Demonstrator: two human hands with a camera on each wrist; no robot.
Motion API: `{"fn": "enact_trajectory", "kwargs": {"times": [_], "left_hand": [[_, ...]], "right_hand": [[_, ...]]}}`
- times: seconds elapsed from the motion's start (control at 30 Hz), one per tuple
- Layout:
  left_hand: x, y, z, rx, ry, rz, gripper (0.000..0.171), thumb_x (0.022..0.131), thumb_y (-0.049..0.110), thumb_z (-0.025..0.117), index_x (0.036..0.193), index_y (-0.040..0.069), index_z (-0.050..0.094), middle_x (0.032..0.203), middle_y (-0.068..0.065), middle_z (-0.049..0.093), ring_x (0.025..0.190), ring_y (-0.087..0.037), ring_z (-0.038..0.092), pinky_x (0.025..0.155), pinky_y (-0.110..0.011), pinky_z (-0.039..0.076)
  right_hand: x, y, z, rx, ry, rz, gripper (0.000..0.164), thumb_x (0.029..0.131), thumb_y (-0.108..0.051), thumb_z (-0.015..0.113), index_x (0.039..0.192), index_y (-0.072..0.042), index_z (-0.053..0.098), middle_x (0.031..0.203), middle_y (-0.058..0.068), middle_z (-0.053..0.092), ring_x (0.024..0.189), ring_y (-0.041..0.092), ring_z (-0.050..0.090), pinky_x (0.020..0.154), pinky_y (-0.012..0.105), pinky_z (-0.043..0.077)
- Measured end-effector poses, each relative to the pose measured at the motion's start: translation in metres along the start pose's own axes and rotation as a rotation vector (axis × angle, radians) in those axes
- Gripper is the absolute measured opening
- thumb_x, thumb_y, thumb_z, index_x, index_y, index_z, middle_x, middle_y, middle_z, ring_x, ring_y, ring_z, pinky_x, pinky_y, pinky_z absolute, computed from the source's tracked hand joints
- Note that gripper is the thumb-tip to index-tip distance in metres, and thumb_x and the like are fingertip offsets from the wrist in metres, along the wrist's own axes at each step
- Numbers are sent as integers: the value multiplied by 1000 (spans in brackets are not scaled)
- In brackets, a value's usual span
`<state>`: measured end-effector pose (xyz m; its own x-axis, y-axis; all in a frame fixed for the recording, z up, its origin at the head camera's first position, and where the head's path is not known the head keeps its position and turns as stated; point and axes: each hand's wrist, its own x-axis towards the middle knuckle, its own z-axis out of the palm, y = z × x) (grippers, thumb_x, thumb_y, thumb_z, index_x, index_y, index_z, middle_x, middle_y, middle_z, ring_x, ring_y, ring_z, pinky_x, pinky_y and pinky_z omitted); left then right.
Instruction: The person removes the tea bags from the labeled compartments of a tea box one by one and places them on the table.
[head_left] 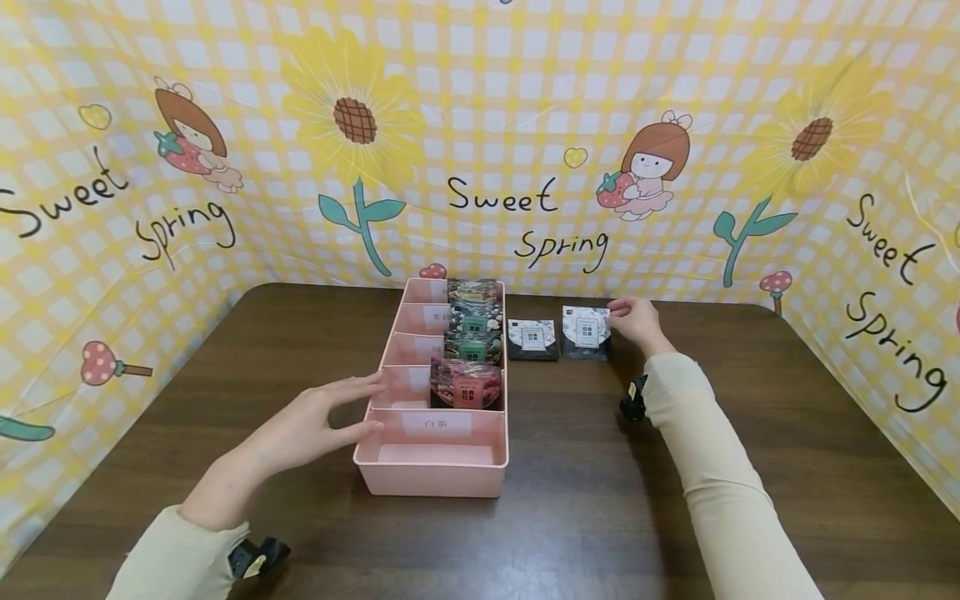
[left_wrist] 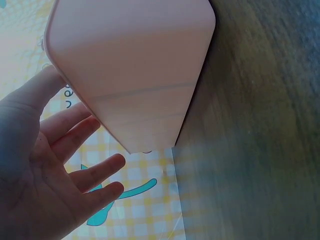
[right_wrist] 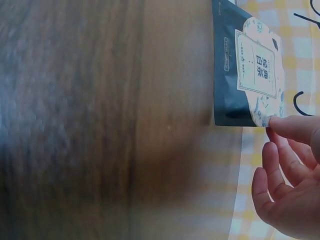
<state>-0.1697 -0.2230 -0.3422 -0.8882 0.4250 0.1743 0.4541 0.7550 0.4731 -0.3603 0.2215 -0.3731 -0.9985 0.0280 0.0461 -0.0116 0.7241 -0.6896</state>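
My right hand pinches the upper right corner of a white-and-dark tea sachet between thumb and finger. In the right wrist view that tea sachet stands tilted up, its label showing. A matching sachet lies to its left, beside the box. My left hand touches the left rim of a pink divided box, its fingers spread and fairly straight. From the left wrist, the left hand is seen against the side of the box.
Inside the box, a red sachet and green and dark sachets stand in separate compartments. A paper label marks the front compartment, which shows its bare floor. Behind the brown table hangs a yellow checked cloth.
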Motion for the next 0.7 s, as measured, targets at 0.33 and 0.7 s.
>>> {"fn": "enact_trajectory", "kwargs": {"times": [0.33, 0.7], "left_hand": [[0, -2, 1, -11, -2, -6, 56, 86, 40, 65, 131, 9, 54, 137, -9, 53, 130, -35, 44, 104, -52, 38], [0, -1, 0, -6, -3, -6, 55, 86, 39, 65, 132, 10, 54, 137, -9, 53, 129, -32, 47, 103, -50, 40]], "right_hand": [[4, 1, 5, -32, -14, 44, 31, 89, -10, 56, 116, 6, 58, 114, 26, 62, 100, 35, 60, 87, 40, 50], [4, 2, 9, -28, -18, 60, 33, 90, -10, 56, 118, 6, 57, 116, 26, 62, 103, 36, 60, 89, 42, 50]]}}
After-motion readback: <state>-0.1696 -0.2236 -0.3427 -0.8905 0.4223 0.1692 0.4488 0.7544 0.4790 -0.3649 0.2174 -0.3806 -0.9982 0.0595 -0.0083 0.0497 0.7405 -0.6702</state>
